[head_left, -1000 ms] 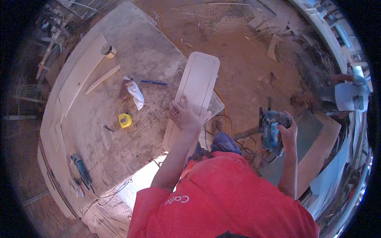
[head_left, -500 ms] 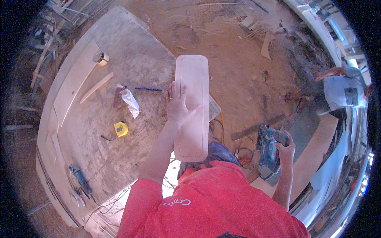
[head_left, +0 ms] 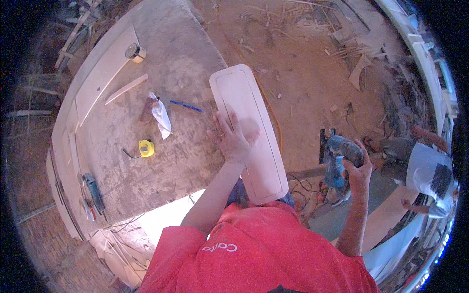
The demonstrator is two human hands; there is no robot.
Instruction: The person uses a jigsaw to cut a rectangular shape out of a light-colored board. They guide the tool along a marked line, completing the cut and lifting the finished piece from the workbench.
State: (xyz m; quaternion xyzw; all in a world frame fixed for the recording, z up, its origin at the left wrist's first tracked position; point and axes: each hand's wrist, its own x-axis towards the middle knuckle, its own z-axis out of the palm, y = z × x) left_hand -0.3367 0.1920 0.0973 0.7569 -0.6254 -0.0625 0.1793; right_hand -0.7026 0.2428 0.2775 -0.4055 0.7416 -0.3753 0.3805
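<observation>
A long pale wooden board (head_left: pixel 266 168) with rounded corners lies over the table's right edge, a pencil-like line running round inside its rim. My left hand (head_left: pixel 235 142) rests flat on the board, fingers spread. Off to the right, my right hand (head_left: pixel 360 168) is wrapped round the handle of a teal jigsaw (head_left: pixel 335 171), held away from the board. The black base plate of the jigsaw shows on its left; I cannot make out the blade. Closest to my left hand on the table is a blue pen or pencil (head_left: pixel 185 106).
The worktable (head_left: pixel 181 161) bears a yellow tape measure (head_left: pixel 146 148), a white plastic packet (head_left: pixel 161 117), a tin (head_left: pixel 135 52), a wood strip (head_left: pixel 126 89) and a teal power tool (head_left: pixel 94 191). An orange cord (head_left: pixel 267 100) crosses the littered floor. Another person (head_left: pixel 430 171) is at far right.
The board has turned, its far end now left and its near end right, with my left hand still on it. My right hand has moved slightly right and up with the jigsaw.
</observation>
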